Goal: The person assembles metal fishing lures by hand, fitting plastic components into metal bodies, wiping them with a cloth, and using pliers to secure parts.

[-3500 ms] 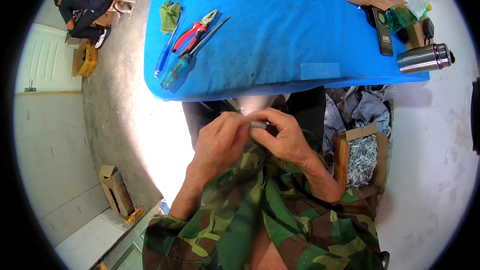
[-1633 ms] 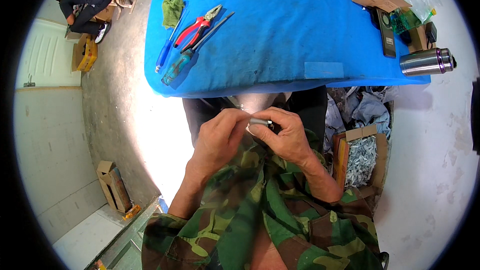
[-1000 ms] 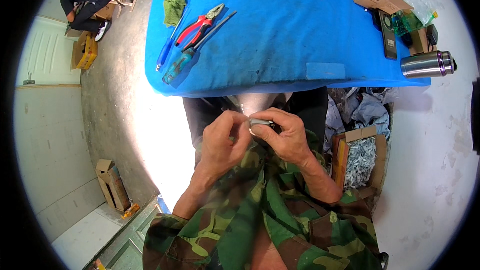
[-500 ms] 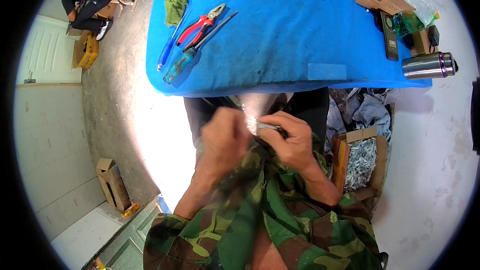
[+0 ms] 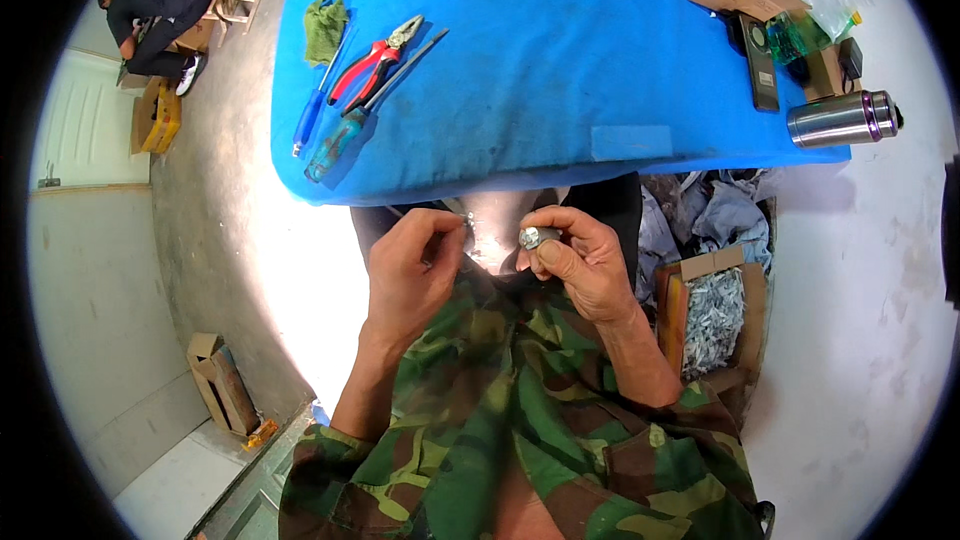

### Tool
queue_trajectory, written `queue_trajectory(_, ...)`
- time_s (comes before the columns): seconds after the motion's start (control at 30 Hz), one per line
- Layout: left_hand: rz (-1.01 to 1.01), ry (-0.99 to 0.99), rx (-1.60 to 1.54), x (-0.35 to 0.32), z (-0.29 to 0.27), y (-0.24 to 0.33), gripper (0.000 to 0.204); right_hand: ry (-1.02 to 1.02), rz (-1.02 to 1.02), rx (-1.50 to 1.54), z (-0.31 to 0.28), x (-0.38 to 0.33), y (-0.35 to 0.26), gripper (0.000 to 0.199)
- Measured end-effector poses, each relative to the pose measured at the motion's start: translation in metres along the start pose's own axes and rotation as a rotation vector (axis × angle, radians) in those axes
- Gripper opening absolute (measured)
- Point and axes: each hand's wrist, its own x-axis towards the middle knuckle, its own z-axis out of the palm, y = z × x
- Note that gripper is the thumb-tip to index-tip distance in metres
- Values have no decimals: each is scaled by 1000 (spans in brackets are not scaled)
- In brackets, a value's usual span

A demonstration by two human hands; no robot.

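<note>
My right hand (image 5: 588, 262) grips a small silvery metal cylinder (image 5: 538, 237) between thumb and fingers, its shiny round end facing left. My left hand (image 5: 412, 265) is a short way to the left, apart from the cylinder, with thumb and forefinger pinched together. A tiny shiny speck shows at those fingertips, too small to name. Both hands are above my lap, just below the near edge of the blue-covered table (image 5: 480, 90).
Red-handled pliers (image 5: 378, 62), a blue screwdriver (image 5: 315, 110) and a teal-handled one (image 5: 340, 140) lie at the table's left, beside a green cloth (image 5: 325, 30). A steel flask (image 5: 845, 120) lies at the right. Below is a carton of metallic scraps (image 5: 714, 320). Another person (image 5: 165, 0) sits far left.
My left hand, blurred before beside the held piece, has drawn away to the left. My right hand has turned the cylinder so its round end shows. The whole view has shifted slightly.
</note>
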Motion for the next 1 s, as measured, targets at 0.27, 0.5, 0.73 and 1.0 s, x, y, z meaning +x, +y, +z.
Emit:
queue_trajectory(0.27,212,9,79,9,5,10,18,55,-32,-131,13,7,-2,35)
queue_trajectory(0.5,213,-21,15,-1,5,29,23,88,-42,-206,5,6,6,30)
queue_trajectory(0.73,380,49,110,1,16,20,22,86,-93,-316,12,6,5,27)
queue_trajectory(1.0,395,47,250,0,18,22,19,122,-106,-477,21,6,0,24)
